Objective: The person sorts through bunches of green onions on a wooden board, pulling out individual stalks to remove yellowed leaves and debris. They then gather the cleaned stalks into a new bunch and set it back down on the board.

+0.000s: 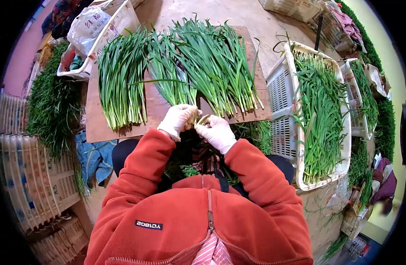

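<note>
Garlic chives lie in loose bunches on a brown board in front of me: a left bunch [123, 79], a narrower middle bunch [167, 75] and a wide right bunch [216, 66], their pale stem ends towards me. Both hands wear white gloves and meet at the board's near edge, just below the middle bunch. My left hand [181, 121] is closed in a pinch. Close beside it, my right hand [217, 133] pinches too. Between the fingertips shows a short yellowish-green chive stalk [203, 119]; the fingers partly hide it.
The brown board [95, 119] spans the space before my knees. At right stands a white plastic crate [284, 128] heaped with chives, with another crate [355, 117] beyond it. A white basket [123, 22] with a plastic bag [87, 27] is at upper left. Stacked crates [39, 172] line the left.
</note>
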The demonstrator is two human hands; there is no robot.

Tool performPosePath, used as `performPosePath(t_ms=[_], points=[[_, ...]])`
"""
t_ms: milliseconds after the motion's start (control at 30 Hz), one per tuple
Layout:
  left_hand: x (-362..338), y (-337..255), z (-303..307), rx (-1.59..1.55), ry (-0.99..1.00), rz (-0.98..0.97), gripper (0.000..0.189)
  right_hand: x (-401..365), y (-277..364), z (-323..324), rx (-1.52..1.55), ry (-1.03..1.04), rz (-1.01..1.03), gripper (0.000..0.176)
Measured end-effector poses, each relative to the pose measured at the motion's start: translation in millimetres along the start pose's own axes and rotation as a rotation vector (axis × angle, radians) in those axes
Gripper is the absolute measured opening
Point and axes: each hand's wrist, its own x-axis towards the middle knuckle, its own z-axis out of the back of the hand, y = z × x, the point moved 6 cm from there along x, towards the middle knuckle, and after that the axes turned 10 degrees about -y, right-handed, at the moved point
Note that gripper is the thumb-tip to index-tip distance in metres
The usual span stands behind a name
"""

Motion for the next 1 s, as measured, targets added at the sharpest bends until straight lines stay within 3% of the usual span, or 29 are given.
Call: performPosePath(t_ms=[67,167,233,300,433,500,567,700,867,900,967,1000], points=[[3,1,3,0.0,0.003,0.029,0.019,-12,9,-5,-0.16,0.063,0.178,0.014],[-4,-4,2,0.015,-0.011,0.018,0.018,-32,12,-10,-0.631,0.376,0.18,0.028],[2,0,4,0.044,0.046,-0.049,0.02,-30,5,-4,-0.56,0.449,-0.023,0.036],[1,1,1,-0.022,0.082,0.021,0.018,-17,5,7,-0.342,0.241,-0.083,0.049],[1,1,-7,-0.011,0.121,0.024,0.021,2,10,-3,0.013,0.194,-0.062,0.031],[4,2,-3,-0.018,0.117,0.041,0.026,1,7,-7,0.04,0.135,-0.084,0.028],[3,5,-3,-0.151,0.152,0.141,0.026,-12,19,-6,-0.027,0.182,-0.057,0.024],[-1,1,5,-0.136,0.106,0.146,0.027,-37,18,-18,0.071,0.279,-0.122,0.025],[-19,-4,8,-0.073,0.128,0.144,0.026,-58,27,-18,-0.028,0.446,-0.151,0.023],[-30,-9,8,-0.041,0.099,0.144,0.026,-60,26,-19,-0.026,0.453,-0.146,0.023],[-40,-12,8,-0.068,0.133,0.121,0.025,-64,30,-21,-0.184,0.432,0.05,0.028],[-39,-10,10,-0.097,0.133,0.133,0.024,-70,37,-20,-0.157,0.446,0.025,0.028]])
